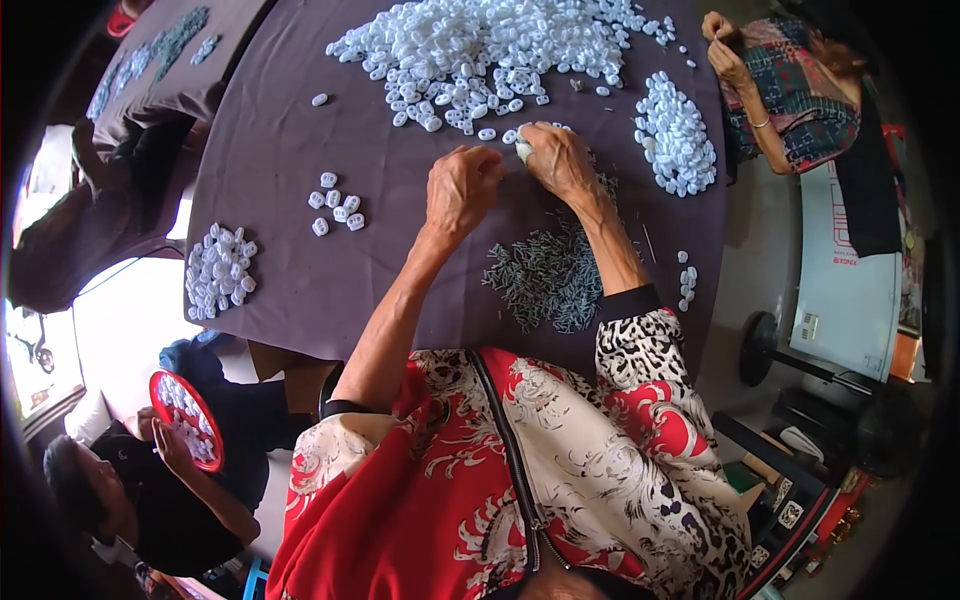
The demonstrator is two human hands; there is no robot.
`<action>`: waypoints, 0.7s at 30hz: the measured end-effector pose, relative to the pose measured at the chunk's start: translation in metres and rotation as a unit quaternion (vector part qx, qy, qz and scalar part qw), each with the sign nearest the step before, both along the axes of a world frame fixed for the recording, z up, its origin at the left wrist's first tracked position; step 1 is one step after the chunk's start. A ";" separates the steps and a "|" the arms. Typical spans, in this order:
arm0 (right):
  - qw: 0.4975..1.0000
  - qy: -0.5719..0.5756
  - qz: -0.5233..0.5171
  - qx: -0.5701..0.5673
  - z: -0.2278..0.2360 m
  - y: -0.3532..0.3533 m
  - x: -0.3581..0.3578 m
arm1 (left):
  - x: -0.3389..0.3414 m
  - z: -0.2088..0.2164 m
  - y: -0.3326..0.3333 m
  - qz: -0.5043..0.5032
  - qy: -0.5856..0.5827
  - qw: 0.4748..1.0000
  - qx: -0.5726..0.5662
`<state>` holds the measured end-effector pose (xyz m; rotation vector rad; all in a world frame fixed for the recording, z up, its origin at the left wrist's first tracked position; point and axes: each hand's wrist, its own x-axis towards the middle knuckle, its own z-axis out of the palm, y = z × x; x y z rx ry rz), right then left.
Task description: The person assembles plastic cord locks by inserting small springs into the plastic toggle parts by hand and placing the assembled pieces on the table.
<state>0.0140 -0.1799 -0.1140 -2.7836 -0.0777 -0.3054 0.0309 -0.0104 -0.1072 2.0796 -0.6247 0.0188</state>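
My left hand [463, 192] is raised over the dark cloth, its fingers curled closed; what they hold, if anything, is hidden. Just to its right, my right hand [560, 162] bends down at the near edge of a big heap of small white oval plastic pieces [480, 45], fingers drawn together. Something pale shows at its thumb, too small to name. A loose white piece [487, 134] lies between the hands. Under my right forearm spreads a pile of small dark grey screws [545, 272].
White pieces also lie in a right-hand pile [677, 135], a left-hand pile [220, 272] and a small group [338, 205]. A thin rod [649, 243] rests near the right edge. One person sits across at right; another, lower left, holds a red tray [212, 440].
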 end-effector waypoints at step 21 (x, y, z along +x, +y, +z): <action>0.839 -0.020 -0.044 0.542 0.096 0.025 -0.061 | -0.036 0.071 -0.005 -0.064 0.409 0.806 -0.423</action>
